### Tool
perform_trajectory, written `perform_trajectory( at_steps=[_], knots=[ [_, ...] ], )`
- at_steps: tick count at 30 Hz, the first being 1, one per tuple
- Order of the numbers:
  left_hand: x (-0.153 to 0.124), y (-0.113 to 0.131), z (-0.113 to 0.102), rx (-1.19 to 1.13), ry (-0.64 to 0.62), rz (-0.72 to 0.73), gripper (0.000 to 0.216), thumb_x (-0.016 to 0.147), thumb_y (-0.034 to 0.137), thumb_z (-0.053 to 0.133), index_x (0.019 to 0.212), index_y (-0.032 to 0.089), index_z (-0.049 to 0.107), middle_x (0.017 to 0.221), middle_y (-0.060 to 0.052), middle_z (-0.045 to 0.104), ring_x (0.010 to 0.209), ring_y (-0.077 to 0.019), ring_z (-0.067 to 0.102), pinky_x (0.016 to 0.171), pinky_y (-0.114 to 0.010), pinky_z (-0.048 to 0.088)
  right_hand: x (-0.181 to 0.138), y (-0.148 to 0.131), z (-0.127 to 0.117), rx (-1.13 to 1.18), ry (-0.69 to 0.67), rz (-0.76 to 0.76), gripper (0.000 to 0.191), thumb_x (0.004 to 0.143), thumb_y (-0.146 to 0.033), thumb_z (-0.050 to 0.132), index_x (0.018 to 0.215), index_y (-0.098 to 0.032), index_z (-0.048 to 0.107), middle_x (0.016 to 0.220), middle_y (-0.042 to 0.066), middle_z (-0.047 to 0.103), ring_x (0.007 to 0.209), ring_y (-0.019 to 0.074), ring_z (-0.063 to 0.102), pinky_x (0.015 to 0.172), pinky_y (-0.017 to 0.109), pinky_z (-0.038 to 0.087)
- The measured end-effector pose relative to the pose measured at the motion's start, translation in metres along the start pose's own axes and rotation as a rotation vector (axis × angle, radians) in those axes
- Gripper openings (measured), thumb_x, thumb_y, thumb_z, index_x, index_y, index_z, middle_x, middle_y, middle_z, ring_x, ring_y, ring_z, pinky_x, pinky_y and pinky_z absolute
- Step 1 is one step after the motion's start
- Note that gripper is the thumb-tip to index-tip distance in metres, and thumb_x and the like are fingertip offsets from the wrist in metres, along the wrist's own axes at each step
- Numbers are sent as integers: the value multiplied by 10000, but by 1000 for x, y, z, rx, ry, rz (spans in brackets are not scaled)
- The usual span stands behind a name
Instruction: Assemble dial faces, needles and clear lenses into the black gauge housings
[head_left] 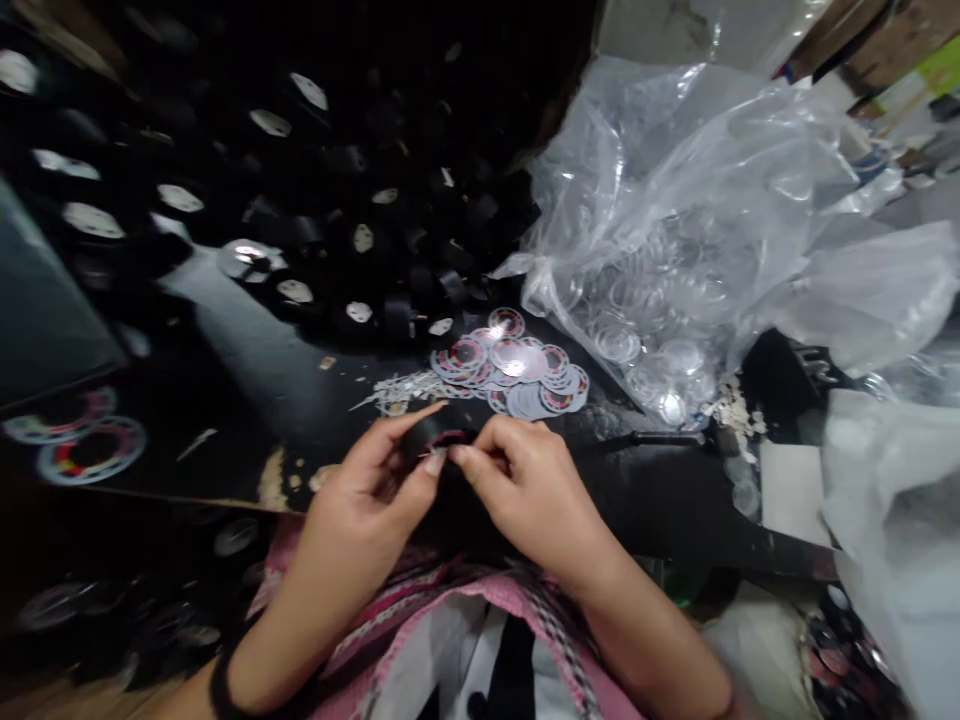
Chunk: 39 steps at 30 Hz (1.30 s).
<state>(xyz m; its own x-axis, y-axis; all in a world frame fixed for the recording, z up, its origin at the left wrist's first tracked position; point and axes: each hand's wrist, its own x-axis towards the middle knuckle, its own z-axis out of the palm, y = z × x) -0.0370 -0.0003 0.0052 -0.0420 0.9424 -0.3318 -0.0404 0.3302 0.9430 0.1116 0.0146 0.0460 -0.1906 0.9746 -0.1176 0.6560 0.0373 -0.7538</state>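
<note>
My left hand (375, 480) is closed around a small black round gauge housing (448, 438), with a dark dial with red marks in it. Thumb and fingers grip it on the left side. My right hand (529, 480) is pinched at the housing's right edge; whatever lies between its fingertips is too small to make out. Just beyond the hands lie a pile of printed dial discs (529, 400) and a heap of thin white needles (409, 385).
A clear plastic bag (675, 180) full of transparent round covers (679, 355) stands at the right. Several black housings with white parts (360, 312) fill the back left. Two loose dial rings (94, 450) lie far left. A dark slim tool (660, 438) lies right of my hands.
</note>
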Motion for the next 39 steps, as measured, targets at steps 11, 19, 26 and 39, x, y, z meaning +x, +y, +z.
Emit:
perform_trajectory(
  at_steps=[11, 19, 26, 39],
  knots=[
    [6, -7, 22, -635, -184, -560, 252, 953, 308, 597, 962, 131, 775, 1053, -146, 793, 1005, -268, 743, 862, -355, 633, -51, 94, -83, 77, 955, 159, 152, 933, -261, 567, 974, -194, 698, 911, 19, 689, 888, 175, 631, 848, 334, 459],
    [5, -20, 36, -744, -293, -649, 245, 996, 195, 542, 990, 142, 782, 1054, -110, 803, 962, -234, 768, 894, -326, 612, -17, 58, -31, 725, 608, -86, 190, 871, -136, 456, 823, -232, 613, 644, -66, 493, 511, 94, 447, 582, 278, 434],
    [5, -23, 37, -775, -335, -602, 110, 861, 237, 760, 946, 174, 791, 953, -45, 804, 898, -170, 750, 809, -241, 605, -1, 20, -12, 391, 236, -364, 222, 877, -61, 448, 755, -211, 557, 744, -23, 551, 710, 114, 527, 678, 271, 457],
    [5, -23, 42, -722, -262, -630, 158, 844, 280, 767, 961, 174, 755, 966, -68, 794, 908, -209, 749, 846, -308, 591, -6, 33, -2, 220, 282, -389, 213, 924, -240, 454, 718, -276, 499, 676, -13, 521, 650, 162, 550, 624, 331, 516]
  ],
)
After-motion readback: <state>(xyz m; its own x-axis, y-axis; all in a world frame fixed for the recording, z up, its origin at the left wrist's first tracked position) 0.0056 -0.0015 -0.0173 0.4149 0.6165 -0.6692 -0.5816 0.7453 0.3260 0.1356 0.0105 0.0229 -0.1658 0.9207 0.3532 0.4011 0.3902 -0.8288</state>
